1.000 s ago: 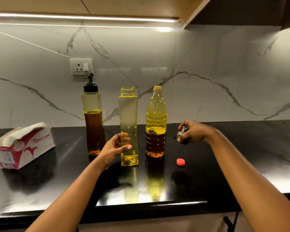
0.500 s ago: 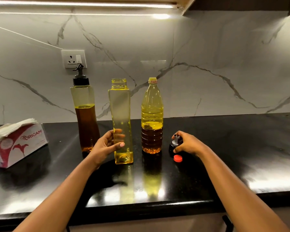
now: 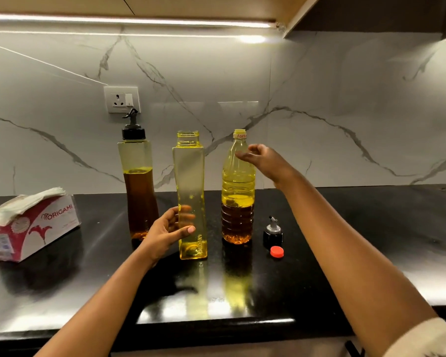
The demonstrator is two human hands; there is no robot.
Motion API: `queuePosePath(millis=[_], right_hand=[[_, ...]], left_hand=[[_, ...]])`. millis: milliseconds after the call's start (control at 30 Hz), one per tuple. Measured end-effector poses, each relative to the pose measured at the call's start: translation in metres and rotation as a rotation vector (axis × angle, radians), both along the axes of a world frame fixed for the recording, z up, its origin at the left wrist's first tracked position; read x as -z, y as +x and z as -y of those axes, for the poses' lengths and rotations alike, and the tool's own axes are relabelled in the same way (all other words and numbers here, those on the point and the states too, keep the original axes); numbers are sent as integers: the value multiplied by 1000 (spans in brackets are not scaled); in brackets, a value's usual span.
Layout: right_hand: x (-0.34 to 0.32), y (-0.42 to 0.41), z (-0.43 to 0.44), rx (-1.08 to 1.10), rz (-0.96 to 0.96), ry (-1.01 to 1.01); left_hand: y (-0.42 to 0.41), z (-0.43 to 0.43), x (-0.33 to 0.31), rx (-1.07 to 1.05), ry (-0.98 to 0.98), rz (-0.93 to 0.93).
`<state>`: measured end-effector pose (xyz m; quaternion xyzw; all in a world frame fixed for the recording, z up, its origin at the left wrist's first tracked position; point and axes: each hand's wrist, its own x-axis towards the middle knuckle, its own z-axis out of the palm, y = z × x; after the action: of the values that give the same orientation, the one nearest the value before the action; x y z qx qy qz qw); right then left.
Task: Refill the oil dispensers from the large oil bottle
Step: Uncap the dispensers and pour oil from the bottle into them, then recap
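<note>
Black polished stone makes up the counter, seen from the head camera, with a white marble wall behind its back edge. Three bottles stand in a row about midway between the front and back edges.

The capped dispenser is leftmost, black pourer on top, roughly half full of dark oil. Beside it is the open dispenser, a square yellow bottle with a bare neck and only a shallow layer of oil at the bottom. The left hand holds its lower part, thumb across the front and fingers curled round the back.

Next on the right stands the large oil bottle, uncapped and upright, a little over half full. The right hand is raised at its shoulder, fingers loosely curled and wrapped round nothing; whether the fingertips touch the plastic cannot be told.

Just right of that bottle's base sits the pourer cap, and the red cap lies just in front of it.

Near the counter's left end lies a tissue box. A wall socket is set above the capped dispenser.
</note>
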<state>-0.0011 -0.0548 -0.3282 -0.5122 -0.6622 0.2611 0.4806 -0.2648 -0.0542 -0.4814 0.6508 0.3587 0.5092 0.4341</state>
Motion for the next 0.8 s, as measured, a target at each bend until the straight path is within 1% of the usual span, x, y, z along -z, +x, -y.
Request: queuePosePath(millis=[167,300,400,567,800], right_hand=[[-18,-32,-17,-9,-105,-68],[-18,-41,-27,116,-138,8],[-18,-52,-24,127,-193,31],[-19,-75,-22,216,-143,109],[-23,-88,-16,303,13,192]], left_hand=[[-8,4,-5,9,-22,-32],[-19,10,-9,25,-32,-48],[-25,13,-10,26,-36,-74],[-30,19,-7,8,-16,-55],[-33,20,0,-43,34,-49]])
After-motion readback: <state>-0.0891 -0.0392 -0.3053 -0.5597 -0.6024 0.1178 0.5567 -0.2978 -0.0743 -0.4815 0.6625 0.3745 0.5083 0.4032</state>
